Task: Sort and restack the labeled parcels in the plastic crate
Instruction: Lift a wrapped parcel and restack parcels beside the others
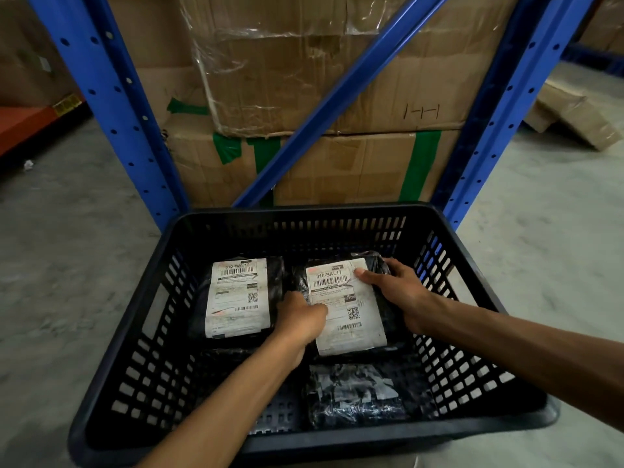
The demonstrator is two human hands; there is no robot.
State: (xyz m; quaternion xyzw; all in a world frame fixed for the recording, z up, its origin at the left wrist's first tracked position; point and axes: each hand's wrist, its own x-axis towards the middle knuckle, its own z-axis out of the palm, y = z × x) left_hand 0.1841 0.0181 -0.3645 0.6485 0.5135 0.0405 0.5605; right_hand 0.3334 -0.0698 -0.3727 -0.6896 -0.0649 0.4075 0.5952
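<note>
Glossy plastic parcels [344,305], paper labels [238,295]

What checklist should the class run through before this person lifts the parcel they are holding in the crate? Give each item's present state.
1. Left hand on the right-hand parcel: ok, at its left edge.
2. Right hand on it: ok, thumb on the label.
3. Label readable: ok, 310-BAL17.
4. Left-hand parcel clear of the hands: ok, same code.
5. Near parcel label facing up: not ok, only crumpled wrap shows.
6. Parcels hidden beneath: cannot tell.
</note>
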